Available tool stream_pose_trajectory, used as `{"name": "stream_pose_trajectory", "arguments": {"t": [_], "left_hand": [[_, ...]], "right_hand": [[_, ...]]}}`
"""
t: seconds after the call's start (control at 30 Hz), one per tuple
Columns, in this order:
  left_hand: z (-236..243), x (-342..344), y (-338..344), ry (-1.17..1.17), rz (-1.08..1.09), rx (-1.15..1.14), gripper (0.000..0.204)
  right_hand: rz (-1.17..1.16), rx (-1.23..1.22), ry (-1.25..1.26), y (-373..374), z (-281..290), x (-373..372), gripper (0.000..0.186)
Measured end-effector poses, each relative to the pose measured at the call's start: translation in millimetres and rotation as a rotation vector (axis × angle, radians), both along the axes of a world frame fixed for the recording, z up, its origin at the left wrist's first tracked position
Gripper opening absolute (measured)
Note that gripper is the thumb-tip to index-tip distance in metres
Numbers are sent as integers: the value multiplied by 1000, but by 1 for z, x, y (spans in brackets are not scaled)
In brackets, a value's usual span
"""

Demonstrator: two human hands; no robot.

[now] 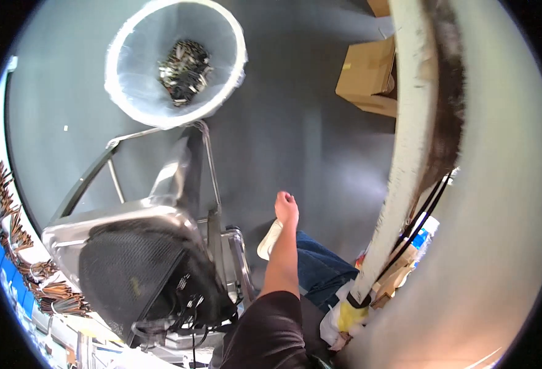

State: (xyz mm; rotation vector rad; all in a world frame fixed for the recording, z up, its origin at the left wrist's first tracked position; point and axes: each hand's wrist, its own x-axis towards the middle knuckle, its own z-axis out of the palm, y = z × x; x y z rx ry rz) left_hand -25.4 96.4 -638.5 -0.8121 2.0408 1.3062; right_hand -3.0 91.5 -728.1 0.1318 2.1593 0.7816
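From where I stood, the left hand (286, 208), the only one showing, hung over the floor (320, 141), its grip seemingly curled, clamped or not I couldn't tell, with the metal frame (148, 212) near on its left and the bin (112, 64) beyond the frame's far edge.

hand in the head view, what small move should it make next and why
Probably ease the hand forward over the gray floor, since the metal chair stands to its left and blue jeans show at its lower right.
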Motion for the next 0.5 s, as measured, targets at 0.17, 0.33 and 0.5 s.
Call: {"name": "stream_pose_trajectory", "arguments": {"t": [0.17,0.33,0.5], "left_hand": [[78,0,9,49,644,183,17],[215,-50,-53,117,917,384,18],[384,-118,-127,708,664,575,18]], "right_hand": [[-1138,-456,418,-22,183,-38,39],[-603,-1074,509,-26,635,1,23],[-107,-1225,889,-49,731,-2,25]]}}
